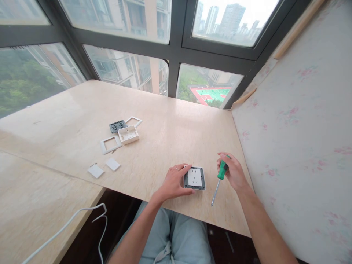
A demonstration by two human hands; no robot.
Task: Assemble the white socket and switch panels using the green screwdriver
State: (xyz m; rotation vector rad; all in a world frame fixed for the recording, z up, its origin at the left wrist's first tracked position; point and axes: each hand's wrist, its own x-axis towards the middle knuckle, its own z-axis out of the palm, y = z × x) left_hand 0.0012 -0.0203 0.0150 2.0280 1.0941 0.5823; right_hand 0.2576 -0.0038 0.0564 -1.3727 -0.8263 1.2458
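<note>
Through the head camera, the only view I have, I see a wall socket (194,178) lying face up on the bench (159,146), close to the near edge; the left hand (174,183) spans it from the left, thumb along the near side and fingers at the far left corner, gripping it lightly by the rim; the right hand (231,170), to the right, has its fingers wrapped round the green handle of a screwdriver (222,170), its shaft bare; far to the left lie a white box (128,136), a dark grey plate (117,127) and a white frame (110,145).

My worry is the light edge hold; a sideways push could twist the socket or send it over the near edge; a blade that slips off a screw could scratch the white face or jab the left thumb, which lies right beside the work.

The socket's face points up, its outline nearly square, so I read no clear long axis; the screwdriver's long axis slants from far right to near left, tip toward the near edge; whether that tip touches the bench I cannot tell.
</note>
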